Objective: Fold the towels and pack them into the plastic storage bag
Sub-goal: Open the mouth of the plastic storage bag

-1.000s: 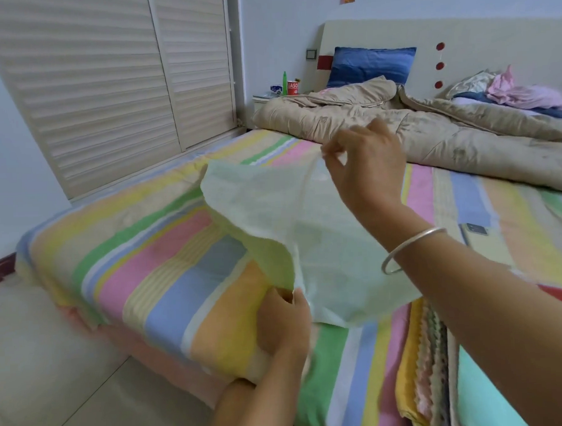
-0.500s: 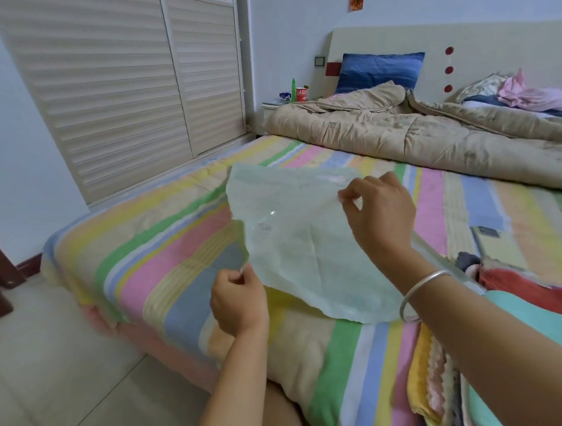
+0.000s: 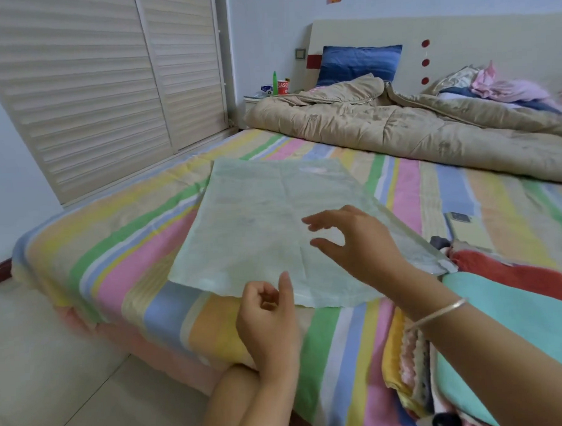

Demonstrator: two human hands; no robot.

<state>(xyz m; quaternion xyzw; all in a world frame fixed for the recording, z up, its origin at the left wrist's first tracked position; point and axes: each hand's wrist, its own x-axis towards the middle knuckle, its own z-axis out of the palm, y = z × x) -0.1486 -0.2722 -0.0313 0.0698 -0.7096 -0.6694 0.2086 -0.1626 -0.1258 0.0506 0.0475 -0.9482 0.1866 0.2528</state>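
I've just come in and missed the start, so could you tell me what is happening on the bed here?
A person is getting ready to pack towels. The plastic bag lies flat on the striped bed. Both hands hold nothing: the right hand is open above the bag, and the left hand is loosely curled at its near edge. The towels sit in a pile at the right, and none is in the bag yet.

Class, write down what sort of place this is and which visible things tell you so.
Most likely a home bedroom: a striped bed sheet, a rumpled beige quilt and a blue pillow against the headboard.
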